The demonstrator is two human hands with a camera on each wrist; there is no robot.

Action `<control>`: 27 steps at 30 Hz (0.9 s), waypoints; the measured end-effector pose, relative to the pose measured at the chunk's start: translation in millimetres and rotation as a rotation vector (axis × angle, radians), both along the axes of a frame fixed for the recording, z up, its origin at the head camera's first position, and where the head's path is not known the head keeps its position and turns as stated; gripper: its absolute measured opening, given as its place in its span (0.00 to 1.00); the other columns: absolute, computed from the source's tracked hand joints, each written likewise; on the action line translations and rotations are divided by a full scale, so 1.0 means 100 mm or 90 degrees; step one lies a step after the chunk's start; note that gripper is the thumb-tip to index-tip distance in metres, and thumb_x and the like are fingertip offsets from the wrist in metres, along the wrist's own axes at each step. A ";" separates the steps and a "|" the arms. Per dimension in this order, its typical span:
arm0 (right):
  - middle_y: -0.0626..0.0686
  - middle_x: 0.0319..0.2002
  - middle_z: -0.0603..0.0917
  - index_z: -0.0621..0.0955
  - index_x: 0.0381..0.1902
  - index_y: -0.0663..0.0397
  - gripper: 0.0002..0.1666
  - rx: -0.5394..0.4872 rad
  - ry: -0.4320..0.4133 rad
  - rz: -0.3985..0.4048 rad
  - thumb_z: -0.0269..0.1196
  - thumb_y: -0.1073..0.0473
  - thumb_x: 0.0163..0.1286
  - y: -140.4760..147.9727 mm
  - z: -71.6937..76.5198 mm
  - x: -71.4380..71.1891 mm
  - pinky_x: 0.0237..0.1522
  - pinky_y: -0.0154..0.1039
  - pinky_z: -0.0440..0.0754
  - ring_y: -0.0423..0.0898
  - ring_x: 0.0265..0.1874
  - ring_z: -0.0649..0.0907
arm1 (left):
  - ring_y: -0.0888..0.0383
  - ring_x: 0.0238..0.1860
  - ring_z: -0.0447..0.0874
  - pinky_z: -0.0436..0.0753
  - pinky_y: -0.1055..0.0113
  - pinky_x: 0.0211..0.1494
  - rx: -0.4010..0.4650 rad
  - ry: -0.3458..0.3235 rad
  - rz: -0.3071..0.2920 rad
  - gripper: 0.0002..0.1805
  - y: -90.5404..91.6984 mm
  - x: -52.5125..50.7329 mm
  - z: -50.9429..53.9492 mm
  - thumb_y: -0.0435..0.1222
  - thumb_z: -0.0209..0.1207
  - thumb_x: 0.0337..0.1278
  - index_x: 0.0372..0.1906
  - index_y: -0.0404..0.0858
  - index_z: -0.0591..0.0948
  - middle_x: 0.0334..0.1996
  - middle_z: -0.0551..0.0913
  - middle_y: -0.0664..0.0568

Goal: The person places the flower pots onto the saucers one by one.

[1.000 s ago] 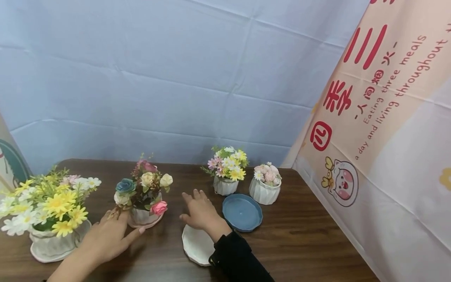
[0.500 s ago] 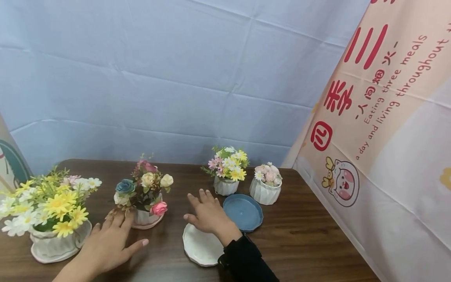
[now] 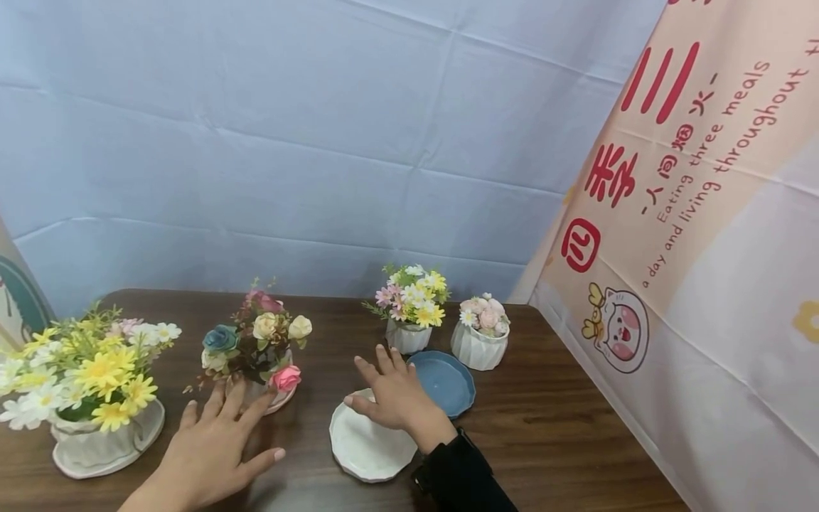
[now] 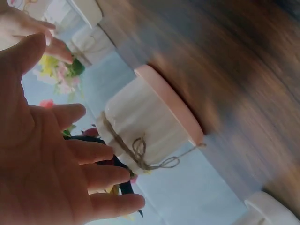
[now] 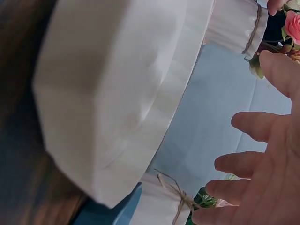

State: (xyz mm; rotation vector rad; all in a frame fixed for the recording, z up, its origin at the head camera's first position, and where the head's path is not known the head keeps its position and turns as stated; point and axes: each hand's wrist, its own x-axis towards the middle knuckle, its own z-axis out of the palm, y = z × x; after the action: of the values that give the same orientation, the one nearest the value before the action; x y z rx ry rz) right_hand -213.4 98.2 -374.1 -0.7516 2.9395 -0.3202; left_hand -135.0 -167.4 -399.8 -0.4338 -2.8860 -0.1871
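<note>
My left hand (image 3: 207, 448) is spread with straight fingers in front of the pot of mixed roses (image 3: 265, 327). In the left wrist view that white pot (image 4: 143, 124) has a twine bow and stands on a pink saucer (image 4: 171, 103). I cannot tell whether the fingertips touch it. Over the far right part of a white faceted plate (image 3: 365, 451) hovers my right hand (image 3: 399, 395), its fingers spread and holding nothing. Beyond the right hand lies a blue saucer (image 3: 451, 387), partly covered by it.
At the left stands a large pot of yellow and white daisies (image 3: 83, 384) on a white saucer. Behind the blue saucer are a small daisy pot (image 3: 409, 334) and a pot of pale pink flowers (image 3: 481, 345). A blue-grey cloth (image 3: 256, 142) hangs behind the brown table (image 3: 550, 455).
My left hand has shifted right and a little nearer, its fingers spreading wider. The right hand has drifted right, uncovering more of the white plate. The pots and plates stay in place.
</note>
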 end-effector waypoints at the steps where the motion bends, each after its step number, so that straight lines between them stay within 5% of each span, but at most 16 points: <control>1: 0.62 0.71 0.49 0.59 0.71 0.42 0.39 -0.001 -0.003 -0.002 0.49 0.34 0.68 0.01 -0.01 0.01 0.62 0.63 0.52 0.60 0.69 0.46 | 0.29 0.62 0.57 0.57 0.27 0.52 0.001 0.005 -0.001 0.46 0.01 0.00 0.00 0.72 0.48 0.44 0.63 0.47 0.72 0.63 0.62 0.33; 16: 0.64 0.70 0.49 0.54 0.73 0.43 0.43 0.026 0.083 -0.025 0.48 0.32 0.67 0.14 -0.07 0.04 0.61 0.66 0.50 0.63 0.68 0.48 | 0.31 0.62 0.58 0.58 0.27 0.51 0.015 0.048 -0.040 0.44 0.25 0.00 -0.07 0.71 0.51 0.44 0.67 0.53 0.67 0.64 0.64 0.41; 27: 0.66 0.70 0.48 0.53 0.73 0.46 0.42 0.007 0.079 -0.043 0.44 0.33 0.69 0.30 -0.11 0.05 0.60 0.68 0.48 0.65 0.68 0.47 | 0.29 0.56 0.65 0.57 0.29 0.55 -0.006 0.067 -0.051 0.46 0.40 -0.09 -0.10 0.71 0.51 0.44 0.68 0.51 0.65 0.58 0.70 0.41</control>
State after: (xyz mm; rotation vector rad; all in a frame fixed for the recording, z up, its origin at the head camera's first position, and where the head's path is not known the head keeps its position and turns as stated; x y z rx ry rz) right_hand -208.8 128.7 -385.4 -0.6959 3.0850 -0.2717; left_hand -143.6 -127.8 -409.9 -0.5439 -2.7698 -0.1586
